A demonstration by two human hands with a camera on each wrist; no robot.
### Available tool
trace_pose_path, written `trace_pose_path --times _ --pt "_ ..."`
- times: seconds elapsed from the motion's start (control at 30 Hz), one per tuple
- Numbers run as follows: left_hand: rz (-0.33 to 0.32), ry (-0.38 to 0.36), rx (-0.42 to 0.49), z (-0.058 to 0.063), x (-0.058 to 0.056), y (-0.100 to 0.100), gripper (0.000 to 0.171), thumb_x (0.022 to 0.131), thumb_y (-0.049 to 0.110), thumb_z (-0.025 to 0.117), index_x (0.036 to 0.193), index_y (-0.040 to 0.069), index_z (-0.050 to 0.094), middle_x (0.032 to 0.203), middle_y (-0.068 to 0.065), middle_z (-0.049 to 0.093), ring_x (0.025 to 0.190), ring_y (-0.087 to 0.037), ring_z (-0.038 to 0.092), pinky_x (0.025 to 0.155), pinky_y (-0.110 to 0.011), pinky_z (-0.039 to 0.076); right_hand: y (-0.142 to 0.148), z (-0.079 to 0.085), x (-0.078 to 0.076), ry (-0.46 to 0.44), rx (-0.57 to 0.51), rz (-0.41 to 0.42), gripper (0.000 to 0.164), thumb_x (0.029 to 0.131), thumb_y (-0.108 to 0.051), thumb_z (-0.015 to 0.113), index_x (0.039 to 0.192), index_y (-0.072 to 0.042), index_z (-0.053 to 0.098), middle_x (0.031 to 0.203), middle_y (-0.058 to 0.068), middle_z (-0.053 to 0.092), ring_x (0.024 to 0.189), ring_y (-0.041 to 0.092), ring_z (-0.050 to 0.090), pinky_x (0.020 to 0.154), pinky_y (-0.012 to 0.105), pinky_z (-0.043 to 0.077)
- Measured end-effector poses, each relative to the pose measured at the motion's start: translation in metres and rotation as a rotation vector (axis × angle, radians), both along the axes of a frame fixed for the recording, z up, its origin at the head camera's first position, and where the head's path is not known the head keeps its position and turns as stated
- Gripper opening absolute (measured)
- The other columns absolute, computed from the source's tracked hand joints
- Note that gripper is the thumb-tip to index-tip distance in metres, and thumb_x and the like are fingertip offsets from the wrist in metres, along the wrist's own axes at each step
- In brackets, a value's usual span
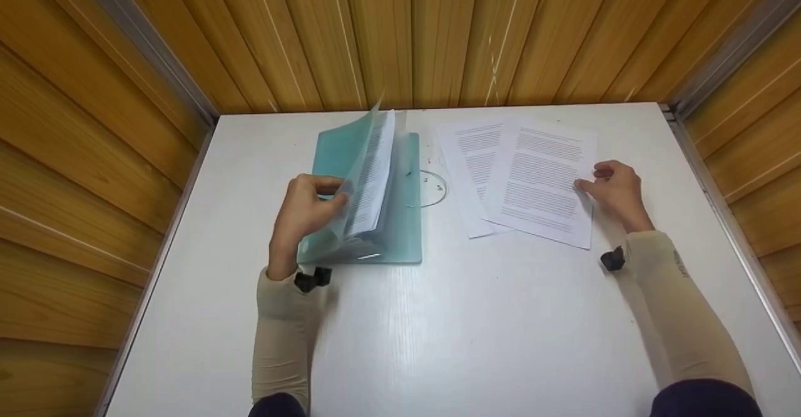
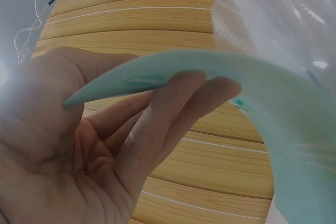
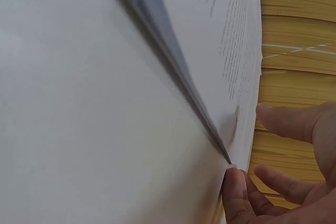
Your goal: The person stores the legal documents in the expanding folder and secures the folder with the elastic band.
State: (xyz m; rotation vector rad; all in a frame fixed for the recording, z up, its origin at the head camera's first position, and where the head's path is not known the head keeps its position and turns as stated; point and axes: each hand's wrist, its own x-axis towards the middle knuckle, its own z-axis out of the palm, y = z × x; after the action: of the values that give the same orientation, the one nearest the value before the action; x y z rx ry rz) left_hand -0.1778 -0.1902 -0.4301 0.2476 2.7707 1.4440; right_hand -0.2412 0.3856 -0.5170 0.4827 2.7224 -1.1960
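Note:
A teal folder (image 1: 410,229) lies open-sided at the left of the table, its cover and clear sleeves raised. Printed sheets (image 1: 377,182) stand tilted inside it. My left hand (image 1: 306,207) pinches the raised teal cover (image 2: 173,69) between thumb and fingers, its edge bending over them in the left wrist view. To the right, a printed sheet (image 1: 544,182) partly covers another sheet (image 1: 475,154). My right hand (image 1: 616,191) holds the top sheet by its right edge, thumb on the paper. The right wrist view shows the paper's edge (image 3: 178,72) running up to the fingertips.
A thin curved band (image 1: 445,188) sticks out from the folder's right side onto the white table (image 1: 450,329). Wood-patterned walls (image 1: 438,35) rise behind the table and at both sides. A small black camera mount sits on each wrist.

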Motion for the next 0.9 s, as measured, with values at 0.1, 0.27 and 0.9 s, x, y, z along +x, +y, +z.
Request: trace_pose_path --times 0.1,0.27,0.9 --pt "-0.004 0.004 -0.003 0.000 0.000 0.000 0.033 0.093 0.009 0.069 0.122 -0.003 0.078 0.119 -0.019 0.079 0.108 -0.035 0.078 0.088 -0.051 0.065 -0.001 -0.003 0.002 0.039 0.006 0.003 0.077 0.096 -0.025 0.077 0.155 0.010 0.041 0.152 0.033 0.048 0.135 0.045 0.047 0.114 0.054 0.042" --pt "-0.003 0.006 -0.010 0.000 0.000 0.001 0.034 0.093 0.009 0.070 0.124 -0.005 0.077 0.121 -0.021 0.078 0.111 -0.037 0.077 0.088 -0.052 0.064 -0.005 -0.007 0.002 0.068 0.021 0.001 0.083 0.093 -0.020 0.080 0.156 0.012 0.037 0.152 0.036 0.045 0.139 0.049 0.047 0.116 0.057 0.042" --pt "-0.012 -0.008 -0.005 -0.001 -0.002 0.000 0.033 0.094 0.011 0.069 0.123 -0.003 0.078 0.122 -0.019 0.078 0.109 -0.035 0.077 0.088 -0.051 0.064 -0.019 -0.005 -0.004 0.097 0.087 -0.041 0.083 0.087 -0.009 0.080 0.153 0.019 0.037 0.142 0.039 0.048 0.128 0.047 0.045 0.106 0.056 0.043"
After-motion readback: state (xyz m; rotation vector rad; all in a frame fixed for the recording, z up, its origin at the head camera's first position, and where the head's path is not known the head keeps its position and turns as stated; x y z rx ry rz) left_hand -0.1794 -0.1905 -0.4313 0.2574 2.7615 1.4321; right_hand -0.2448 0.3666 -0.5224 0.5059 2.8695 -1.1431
